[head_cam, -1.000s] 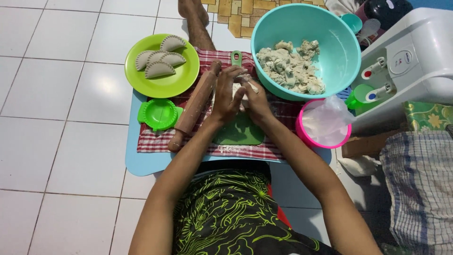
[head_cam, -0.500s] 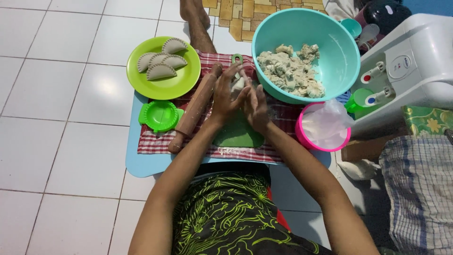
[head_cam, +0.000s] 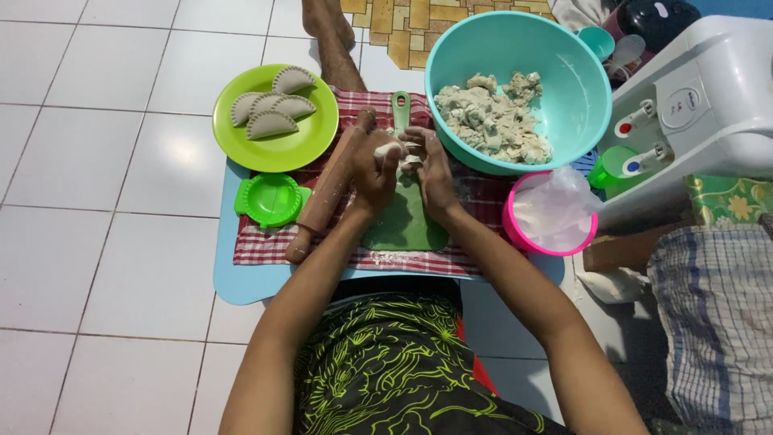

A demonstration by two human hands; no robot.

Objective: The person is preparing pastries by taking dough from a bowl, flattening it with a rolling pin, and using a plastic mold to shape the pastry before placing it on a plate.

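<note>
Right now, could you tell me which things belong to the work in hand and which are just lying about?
In use:
left hand and right hand, pressing a dough lump
green board
teal bowl of dough
rolling pin
green press mould
green plate of shaped dumplings

Lying about:
white dispenser
pink tub with plastic bag
checked cloth

Bright, even indoor light with soft glare on the white floor tiles (head_cam: pixel 105 161) — edges perhaps slightly bowed, focus sharp.

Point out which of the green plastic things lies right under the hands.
The flat dark green board, under the left hand and right hand. The lime plate and dumpling press sit further left.
</note>
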